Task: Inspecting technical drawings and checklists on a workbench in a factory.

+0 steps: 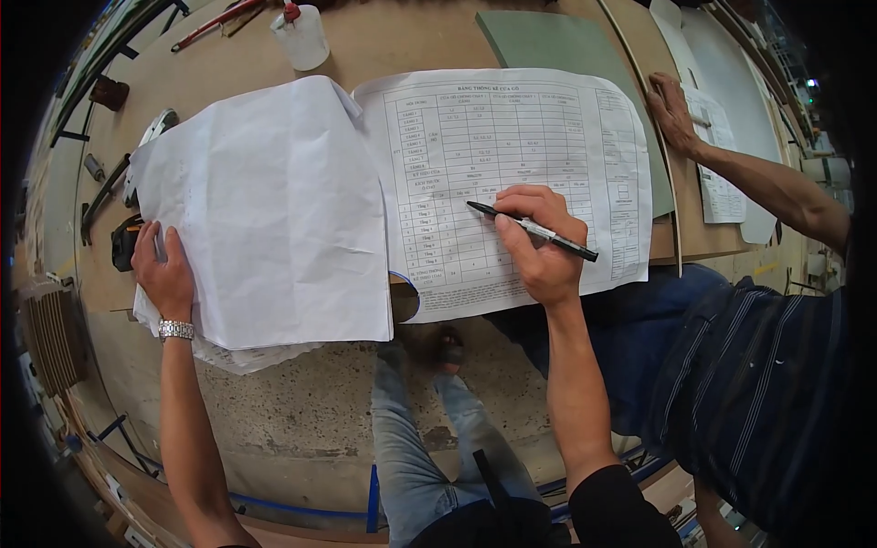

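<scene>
A large printed sheet (pixel 512 114) with a ruled table lies flat on the workbench. To its left, a turned-over stack of white paper (pixel 283 210) shows a blank, creased face. My left hand (pixel 164 269), with a metal watch at the wrist, rests on the stack's left edge, fingers stretched out. Over the middle of the printed sheet, my right hand (pixel 545 242) grips a black pen (pixel 539 228) between thumb and fingers. The pen lies slanted, one end toward the table rows at upper left. I cannot tell whether it touches the paper.
A co-worker's hand (pixel 671 110) rests on the bench at the right, near a smaller printed sheet (pixel 717 187). Behind the papers are a white plastic bottle (pixel 301 38) with a red cap and a green board (pixel 539 46). A hammer (pixel 102 196) and a black tape measure (pixel 125 243) lie at left.
</scene>
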A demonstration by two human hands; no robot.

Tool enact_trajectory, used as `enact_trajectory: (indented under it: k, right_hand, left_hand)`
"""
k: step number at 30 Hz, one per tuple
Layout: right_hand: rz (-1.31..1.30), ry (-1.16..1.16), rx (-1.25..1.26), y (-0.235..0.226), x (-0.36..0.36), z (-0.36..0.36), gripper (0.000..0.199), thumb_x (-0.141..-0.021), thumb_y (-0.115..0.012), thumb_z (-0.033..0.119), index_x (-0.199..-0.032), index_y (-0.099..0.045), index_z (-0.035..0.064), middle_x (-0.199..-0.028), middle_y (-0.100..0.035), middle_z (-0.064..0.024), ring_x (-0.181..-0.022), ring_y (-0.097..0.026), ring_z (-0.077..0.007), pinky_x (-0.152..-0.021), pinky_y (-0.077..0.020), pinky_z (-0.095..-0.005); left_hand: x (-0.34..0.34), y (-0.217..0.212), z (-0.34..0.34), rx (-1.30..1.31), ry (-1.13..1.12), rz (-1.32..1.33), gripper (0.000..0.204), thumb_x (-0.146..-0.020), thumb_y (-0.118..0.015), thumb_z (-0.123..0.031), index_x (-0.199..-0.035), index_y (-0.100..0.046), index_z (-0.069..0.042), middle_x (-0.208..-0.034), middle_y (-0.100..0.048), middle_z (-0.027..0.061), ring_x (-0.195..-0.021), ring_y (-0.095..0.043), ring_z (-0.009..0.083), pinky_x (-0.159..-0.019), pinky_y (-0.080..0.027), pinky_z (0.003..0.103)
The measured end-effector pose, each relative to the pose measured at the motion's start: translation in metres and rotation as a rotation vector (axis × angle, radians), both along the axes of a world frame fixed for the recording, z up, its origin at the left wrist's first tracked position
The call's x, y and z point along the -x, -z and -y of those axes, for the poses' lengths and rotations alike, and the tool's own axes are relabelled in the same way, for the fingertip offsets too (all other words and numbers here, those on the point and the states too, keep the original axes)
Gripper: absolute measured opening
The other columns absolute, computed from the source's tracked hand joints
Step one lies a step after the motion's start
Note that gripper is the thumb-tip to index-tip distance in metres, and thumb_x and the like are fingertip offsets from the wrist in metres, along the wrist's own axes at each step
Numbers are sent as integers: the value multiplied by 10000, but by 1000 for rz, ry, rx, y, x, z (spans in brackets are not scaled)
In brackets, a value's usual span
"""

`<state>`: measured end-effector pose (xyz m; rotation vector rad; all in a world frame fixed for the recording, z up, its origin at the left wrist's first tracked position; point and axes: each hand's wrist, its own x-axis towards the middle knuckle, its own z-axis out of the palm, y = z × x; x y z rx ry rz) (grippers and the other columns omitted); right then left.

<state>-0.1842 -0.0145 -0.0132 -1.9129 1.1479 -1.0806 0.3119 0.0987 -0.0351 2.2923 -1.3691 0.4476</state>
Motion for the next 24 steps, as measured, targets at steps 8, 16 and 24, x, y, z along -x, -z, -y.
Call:
enact_trajectory:
  k: [8,16,24]
  right_hand:
    - [17,0,4,2,0,0,116,-818,-704,21,-926,-720,-17,-1003,-708,-132,-975,-623,-221,-890,-473,-324]
    - [16,-12,12,0,-1,1,122,-813,-703,10,-929,-721,-19,-1012,-709,-138,-980,-626,-223,-887,-473,-327]
    - [-10,-20,31,6,3,0,126,-815,-692,0,-935,-719,-24,-1014,-708,-141,-978,-631,-225,-894,-475,-331]
  left_hand:
    - [-4,2,-1,-6,5,16,340,-949,-653,-229,-1208,-673,-10,-1297,-651,146,-1233,-564,300,-1061,-416,389]
    - [-6,3,-2,-4,7,-23,363,-953,-638,-254,-1229,-662,-20,-1321,-638,123,-1241,-542,306,-1067,-403,394]
    - [-10,5,-3,-21,20,14,353,-950,-646,-245,-1212,-668,-9,-1303,-648,144,-1221,-565,317,-1064,-404,401]
